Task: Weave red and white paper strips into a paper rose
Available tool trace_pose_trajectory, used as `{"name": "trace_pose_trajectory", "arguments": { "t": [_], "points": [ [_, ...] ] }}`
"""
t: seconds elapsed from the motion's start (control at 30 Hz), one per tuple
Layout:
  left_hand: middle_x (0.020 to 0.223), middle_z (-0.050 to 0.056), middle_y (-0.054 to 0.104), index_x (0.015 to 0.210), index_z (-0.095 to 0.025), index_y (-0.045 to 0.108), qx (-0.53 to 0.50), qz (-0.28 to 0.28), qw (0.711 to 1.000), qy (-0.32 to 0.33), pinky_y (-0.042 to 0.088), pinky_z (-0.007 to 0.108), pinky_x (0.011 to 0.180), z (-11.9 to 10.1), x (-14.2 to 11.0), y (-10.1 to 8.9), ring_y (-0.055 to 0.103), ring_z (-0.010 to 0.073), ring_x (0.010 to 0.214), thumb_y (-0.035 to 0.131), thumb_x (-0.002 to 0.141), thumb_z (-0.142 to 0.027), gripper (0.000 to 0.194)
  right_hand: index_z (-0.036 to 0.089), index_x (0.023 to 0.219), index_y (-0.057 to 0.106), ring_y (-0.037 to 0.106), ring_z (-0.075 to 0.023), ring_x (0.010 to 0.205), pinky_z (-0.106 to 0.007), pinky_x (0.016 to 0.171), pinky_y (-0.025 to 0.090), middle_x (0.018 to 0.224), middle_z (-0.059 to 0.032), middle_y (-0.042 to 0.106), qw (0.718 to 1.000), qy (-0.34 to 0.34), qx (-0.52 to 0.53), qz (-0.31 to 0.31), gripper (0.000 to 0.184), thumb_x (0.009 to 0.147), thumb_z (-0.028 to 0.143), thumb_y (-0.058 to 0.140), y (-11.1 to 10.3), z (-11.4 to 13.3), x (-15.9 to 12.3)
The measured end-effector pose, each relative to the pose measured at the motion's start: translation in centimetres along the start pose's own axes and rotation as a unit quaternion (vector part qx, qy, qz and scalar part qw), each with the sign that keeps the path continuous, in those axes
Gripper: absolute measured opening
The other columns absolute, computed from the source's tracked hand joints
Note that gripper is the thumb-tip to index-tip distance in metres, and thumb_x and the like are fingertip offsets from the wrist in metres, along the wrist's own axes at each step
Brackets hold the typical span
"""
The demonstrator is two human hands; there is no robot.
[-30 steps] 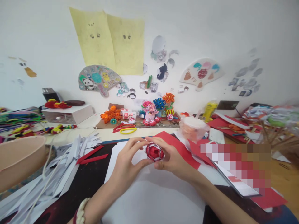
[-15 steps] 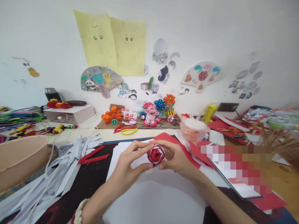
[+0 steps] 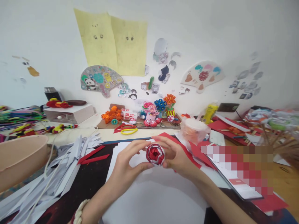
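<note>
Both my hands hold a small red and white folded paper flower [image 3: 155,154] above a large white sheet [image 3: 154,193] on the table. My left hand [image 3: 127,165] curls round the flower's left side, thumb below and fingers above. My right hand [image 3: 176,157] grips its right side, fingers arched over the top. A bead bracelet [image 3: 80,211] sits on my left wrist.
Cut white paper strips [image 3: 58,168] and red strips [image 3: 93,155] lie to the left beside a beige bowl [image 3: 18,158]. Red paper sheets [image 3: 187,146] and a plastic-wrapped cup [image 3: 195,129] are to the right. Finished paper flowers [image 3: 151,112] stand at the back by the wall.
The flower has turned slightly between my fingers; my right fingers have shifted over its top. The view has tilted a little.
</note>
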State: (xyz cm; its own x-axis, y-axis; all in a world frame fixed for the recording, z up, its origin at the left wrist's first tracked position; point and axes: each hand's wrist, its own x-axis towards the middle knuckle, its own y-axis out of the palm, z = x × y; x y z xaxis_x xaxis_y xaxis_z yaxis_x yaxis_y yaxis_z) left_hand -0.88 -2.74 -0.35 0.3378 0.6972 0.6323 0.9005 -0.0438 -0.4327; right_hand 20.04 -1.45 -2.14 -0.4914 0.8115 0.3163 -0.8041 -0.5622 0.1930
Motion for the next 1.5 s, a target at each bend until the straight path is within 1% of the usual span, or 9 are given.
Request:
{"name": "trace_pose_trajectory", "arguments": {
  "t": [0.13, 0.33, 0.5, 0.7, 0.93, 1.17, 1.27, 1.37, 1.5],
  "points": [
    [0.122, 0.006, 0.065, 0.122, -0.034, 0.064, 0.018, -0.008, 1.000, 0.022, 0.053, 0.039, 0.094, 0.0, -0.2, 0.2, 0.062, 0.0242, 0.111, 0.075, 0.080, -0.025, 0.045, 0.026, 0.112, 0.066, 0.067, -0.0232, 0.100, -0.036, 0.082, 0.056, 0.112, -0.0080, 0.067, 0.999, -0.036, -0.022, -0.027, 0.050, 0.068, 0.039, 0.085, 0.4, -0.2, 0.2],
    [0.125, 0.005, 0.065, 0.127, -0.034, 0.061, 0.051, -0.019, 0.997, 0.058, 0.053, 0.036, 0.095, -0.2, -0.5, 0.3, 0.062, 0.0225, 0.113, 0.074, 0.081, -0.023, 0.049, 0.029, 0.107, 0.070, 0.068, -0.0202, 0.093, -0.030, 0.073, 0.057, 0.112, -0.0052, 0.066, 0.997, -0.065, -0.021, -0.047, 0.039, 0.071, 0.034, 0.084, 0.3, -0.6, 0.0],
    [0.125, 0.006, 0.066, 0.127, -0.032, 0.061, 0.062, -0.016, 0.997, 0.053, 0.053, 0.038, 0.096, -0.3, -0.6, 0.3, 0.063, 0.0240, 0.114, 0.075, 0.080, -0.025, 0.049, 0.029, 0.112, 0.069, 0.068, -0.0214, 0.092, -0.033, 0.075, 0.057, 0.109, -0.0061, 0.068, 0.998, -0.048, -0.023, -0.046, 0.041, 0.073, 0.037, 0.082, 0.2, -0.7, 0.0],
    [0.124, 0.007, 0.067, 0.123, -0.031, 0.065, 0.047, -0.035, 0.998, 0.024, 0.053, 0.042, 0.096, -0.2, -0.5, 0.3, 0.063, 0.0258, 0.113, 0.072, 0.083, -0.026, 0.041, 0.029, 0.124, 0.063, 0.063, -0.0273, 0.112, -0.044, 0.095, 0.051, 0.123, -0.0092, 0.065, 0.998, -0.034, -0.043, -0.023, 0.061, 0.069, 0.044, 0.083, 0.4, -0.1, 0.1],
    [0.122, 0.005, 0.068, 0.122, -0.030, 0.065, 0.033, -0.030, 0.998, 0.036, 0.054, 0.035, 0.095, -0.2, -0.5, 0.6, 0.065, 0.0223, 0.111, 0.072, 0.083, -0.022, 0.040, 0.028, 0.112, 0.071, 0.069, -0.0259, 0.099, -0.040, 0.081, 0.059, 0.108, -0.0066, 0.073, 0.996, -0.045, -0.047, -0.069, 0.044, 0.071, 0.033, 0.084, 0.7, -0.3, -0.1],
    [0.122, 0.005, 0.067, 0.121, -0.028, 0.065, 0.037, -0.047, 0.997, 0.046, 0.054, 0.032, 0.094, -0.2, -0.5, 1.2, 0.064, 0.0201, 0.110, 0.069, 0.086, -0.020, 0.036, 0.029, 0.112, 0.071, 0.070, -0.0236, 0.098, -0.037, 0.081, 0.059, 0.108, -0.0059, 0.073, 0.995, -0.056, -0.038, -0.073, 0.038, 0.076, 0.028, 0.081, 0.5, -0.7, -0.1],
    [0.124, 0.006, 0.065, 0.123, -0.028, 0.061, 0.043, -0.039, 0.997, 0.044, 0.053, 0.033, 0.094, -0.2, -0.5, 1.2, 0.062, 0.0208, 0.113, 0.067, 0.087, -0.021, 0.037, 0.030, 0.115, 0.069, 0.069, -0.0245, 0.101, -0.039, 0.084, 0.058, 0.112, -0.0064, 0.071, 0.996, -0.053, -0.034, -0.062, 0.041, 0.076, 0.033, 0.080, 0.3, -0.9, 0.1],
    [0.131, 0.007, 0.061, 0.131, -0.030, 0.053, 0.052, -0.018, 0.998, 0.042, 0.051, 0.034, 0.095, -0.3, -0.4, 1.1, 0.058, 0.0218, 0.118, 0.069, 0.086, -0.024, 0.048, 0.031, 0.121, 0.065, 0.063, -0.0254, 0.112, -0.040, 0.093, 0.053, 0.123, -0.0067, 0.066, 0.996, -0.067, -0.030, -0.045, 0.049, 0.075, 0.037, 0.081, 0.3, -0.8, 0.2],
    [0.131, 0.006, 0.057, 0.128, -0.030, 0.051, 0.079, -0.026, 0.996, 0.040, 0.051, 0.031, 0.089, -0.4, -0.5, 1.0, 0.055, 0.0213, 0.119, 0.072, 0.083, -0.021, 0.051, 0.036, 0.141, 0.042, 0.062, -0.0249, 0.114, -0.040, 0.093, 0.052, 0.138, -0.0079, 0.054, 0.998, -0.050, 0.002, -0.043, 0.079, 0.073, 0.039, 0.082, 0.6, -0.4, 0.2]
  ]
}}
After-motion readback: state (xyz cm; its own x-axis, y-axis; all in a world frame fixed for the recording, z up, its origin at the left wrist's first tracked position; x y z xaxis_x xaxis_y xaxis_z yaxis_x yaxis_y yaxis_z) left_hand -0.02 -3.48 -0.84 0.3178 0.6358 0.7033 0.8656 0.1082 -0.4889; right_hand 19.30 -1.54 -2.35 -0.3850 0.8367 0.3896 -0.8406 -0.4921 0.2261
